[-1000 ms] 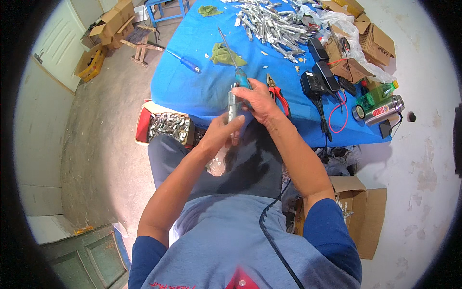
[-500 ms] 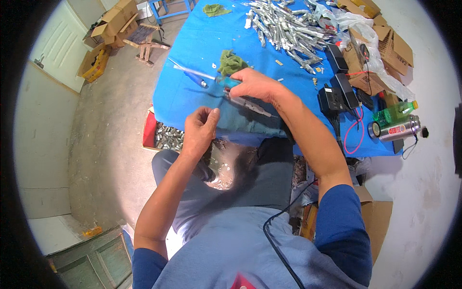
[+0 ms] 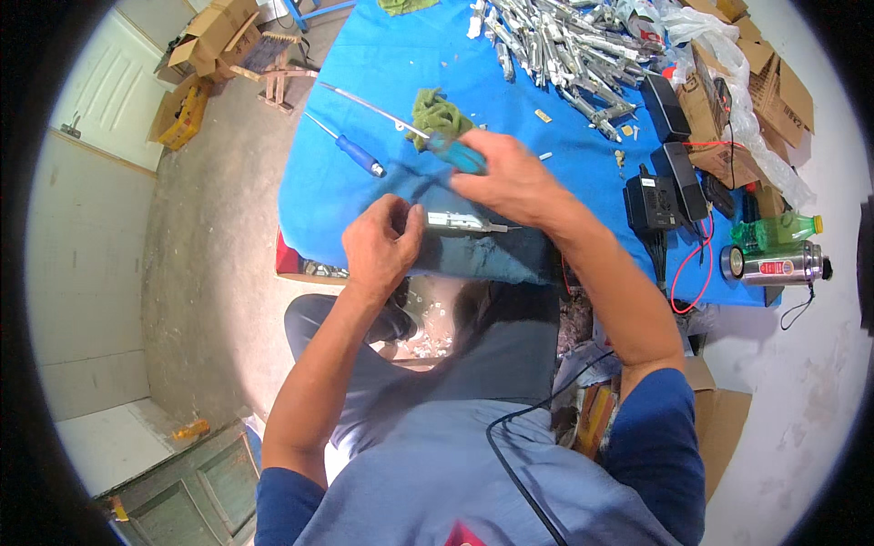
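Lying near hands [image 3: 382,244]: green rag [image 3: 435,113], blue screwdriver [image 3: 358,155].

Brown cardboard boxes [image 3: 763,86] stand at the blue table's [image 3: 382,82] right edge.

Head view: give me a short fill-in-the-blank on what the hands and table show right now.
1. The right hand holds a screwdriver with a ____ handle.
2. The left hand touches the end of a small ____ part at the table edge.
3. The table is covered in ____ cloth.
4. A steel flask lies at the person's ____ side.

Missing: teal; metal; blue; right
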`<state>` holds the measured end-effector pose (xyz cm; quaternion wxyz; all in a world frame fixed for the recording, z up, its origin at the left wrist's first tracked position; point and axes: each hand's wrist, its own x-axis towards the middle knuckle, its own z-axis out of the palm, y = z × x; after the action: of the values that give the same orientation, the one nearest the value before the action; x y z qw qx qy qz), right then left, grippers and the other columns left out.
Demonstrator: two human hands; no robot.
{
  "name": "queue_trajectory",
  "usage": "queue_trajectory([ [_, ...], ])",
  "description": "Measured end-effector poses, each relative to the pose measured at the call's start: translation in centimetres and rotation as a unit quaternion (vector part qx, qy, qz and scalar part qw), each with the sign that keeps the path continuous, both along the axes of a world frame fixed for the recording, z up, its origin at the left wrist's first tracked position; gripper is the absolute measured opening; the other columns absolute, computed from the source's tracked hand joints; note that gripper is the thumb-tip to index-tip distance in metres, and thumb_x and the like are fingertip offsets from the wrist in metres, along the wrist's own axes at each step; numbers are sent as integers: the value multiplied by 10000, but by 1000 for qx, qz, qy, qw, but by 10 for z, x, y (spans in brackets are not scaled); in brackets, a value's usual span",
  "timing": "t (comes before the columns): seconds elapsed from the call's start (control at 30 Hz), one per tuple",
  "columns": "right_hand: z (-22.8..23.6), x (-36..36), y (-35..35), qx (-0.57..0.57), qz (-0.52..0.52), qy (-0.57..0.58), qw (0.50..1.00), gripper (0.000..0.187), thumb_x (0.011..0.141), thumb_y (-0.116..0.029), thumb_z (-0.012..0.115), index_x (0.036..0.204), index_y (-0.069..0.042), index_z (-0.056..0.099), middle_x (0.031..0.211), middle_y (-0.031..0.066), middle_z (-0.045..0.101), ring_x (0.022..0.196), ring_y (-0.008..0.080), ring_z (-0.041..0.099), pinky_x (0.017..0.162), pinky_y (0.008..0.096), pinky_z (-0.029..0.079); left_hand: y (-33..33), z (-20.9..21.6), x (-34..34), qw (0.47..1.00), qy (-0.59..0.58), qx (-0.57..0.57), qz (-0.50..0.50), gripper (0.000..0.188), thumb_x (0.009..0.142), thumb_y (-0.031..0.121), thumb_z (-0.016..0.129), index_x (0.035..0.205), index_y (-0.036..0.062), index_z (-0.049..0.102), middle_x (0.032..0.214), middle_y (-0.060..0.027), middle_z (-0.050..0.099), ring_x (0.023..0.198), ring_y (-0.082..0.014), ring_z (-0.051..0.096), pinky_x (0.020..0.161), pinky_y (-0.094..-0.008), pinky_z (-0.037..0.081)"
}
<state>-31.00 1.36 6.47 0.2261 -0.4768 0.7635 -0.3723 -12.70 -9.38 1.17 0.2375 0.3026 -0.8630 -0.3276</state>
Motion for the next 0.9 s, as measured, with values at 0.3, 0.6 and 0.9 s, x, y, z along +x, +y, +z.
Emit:
queue_trajectory([
  [0.3, -23, 21, 67, 38, -32, 94, 994, 374, 787, -190, 712, 1103, -35, 586, 944, 217, 653, 892, 384, 635, 780, 430, 490, 5, -6, -6, 998, 59, -21, 7, 244, 852, 219, 733, 792, 5, 631, 625, -96, 616, 536, -172, 568, 540, -315, 470],
  [0.6, -30, 10, 60, -14, -5, 81, 997, 322, 760, -132, 683, 1066, -53, 619, 841, 162, 659, 761, 307, 660, 701, 381, 507, 1, -8, 2, 998, 63, 2, -1, 242, 832, 245, 716, 772, 24, 639, 625, -101, 622, 528, -231, 590, 535, -342, 465],
  [0.9, -36, -1, 55, -46, 52, 137, 988, 358, 727, -151, 664, 1072, -63, 628, 899, 190, 659, 839, 366, 641, 750, 424, 505, -15, -5, 0, 998, 31, 31, -51, 276, 833, 264, 734, 873, 0, 665, 755, -106, 653, 628, -191, 606, 608, -328, 485],
])
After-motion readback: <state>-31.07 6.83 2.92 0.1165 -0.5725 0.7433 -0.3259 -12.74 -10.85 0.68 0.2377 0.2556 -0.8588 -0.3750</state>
